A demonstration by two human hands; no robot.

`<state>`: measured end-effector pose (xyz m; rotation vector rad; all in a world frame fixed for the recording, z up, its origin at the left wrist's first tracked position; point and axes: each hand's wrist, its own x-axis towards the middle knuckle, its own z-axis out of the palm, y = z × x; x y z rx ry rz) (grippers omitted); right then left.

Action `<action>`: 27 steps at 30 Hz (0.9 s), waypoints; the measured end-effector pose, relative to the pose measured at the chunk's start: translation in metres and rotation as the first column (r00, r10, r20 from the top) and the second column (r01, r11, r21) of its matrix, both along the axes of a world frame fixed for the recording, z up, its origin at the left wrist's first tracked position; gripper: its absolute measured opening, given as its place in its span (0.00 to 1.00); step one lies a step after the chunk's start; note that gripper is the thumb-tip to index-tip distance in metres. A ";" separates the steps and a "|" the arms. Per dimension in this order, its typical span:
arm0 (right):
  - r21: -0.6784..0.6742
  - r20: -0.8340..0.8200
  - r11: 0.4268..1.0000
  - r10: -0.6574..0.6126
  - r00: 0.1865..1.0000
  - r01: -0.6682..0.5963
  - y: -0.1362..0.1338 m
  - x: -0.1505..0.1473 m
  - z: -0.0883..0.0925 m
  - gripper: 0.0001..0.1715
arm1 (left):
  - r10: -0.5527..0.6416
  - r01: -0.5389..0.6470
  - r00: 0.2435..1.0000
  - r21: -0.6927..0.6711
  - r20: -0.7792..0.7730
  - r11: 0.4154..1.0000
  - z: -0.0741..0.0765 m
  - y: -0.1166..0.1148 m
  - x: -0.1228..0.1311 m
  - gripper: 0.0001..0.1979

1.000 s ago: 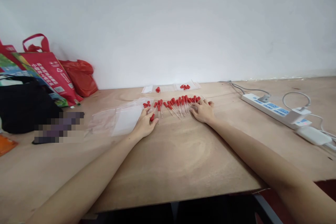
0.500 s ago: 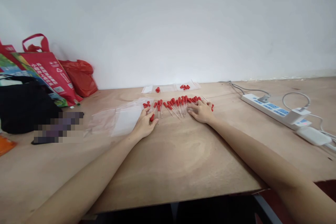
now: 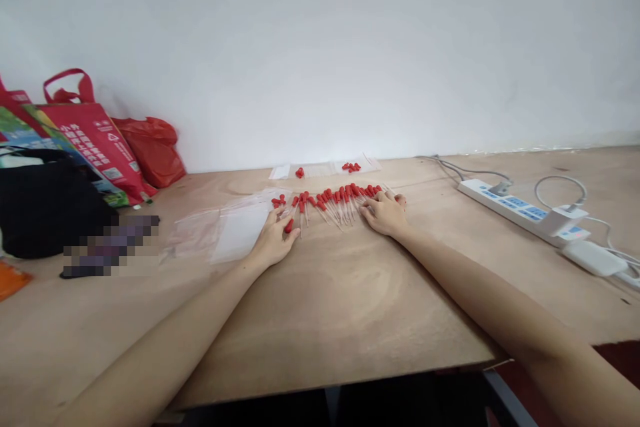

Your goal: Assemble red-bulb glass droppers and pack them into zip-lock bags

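Observation:
A row of several clear droppers with red bulbs (image 3: 336, 200) lies across the wooden table (image 3: 325, 307). My left hand (image 3: 273, 240) rests at the row's left end, fingers bent, with one red-bulbed dropper (image 3: 289, 225) between thumb and fingers. My right hand (image 3: 384, 213) lies flat on the row's right end, fingers spread over the droppers. Clear plastic bags (image 3: 223, 230) lie just left of my left hand.
More clear bags with a few red bulbs (image 3: 353, 166) lie by the wall. Red shopping bags (image 3: 100, 140) and a black bag (image 3: 47, 203) stand at the left. A white power strip (image 3: 520, 210) with cables and a charger (image 3: 593, 257) lies at the right.
My right hand has shifted slightly along the right end of the dropper row. The left hand has stayed put with its dropper.

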<state>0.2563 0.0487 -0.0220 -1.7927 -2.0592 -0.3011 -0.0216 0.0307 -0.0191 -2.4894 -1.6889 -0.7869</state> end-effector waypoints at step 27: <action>-0.253 0.082 0.949 -0.175 0.981 0.190 0.016 -0.024 0.023 0.17 | 0.098 -0.120 0.979 -0.118 -0.179 0.986 0.032 0.101 -0.046 0.10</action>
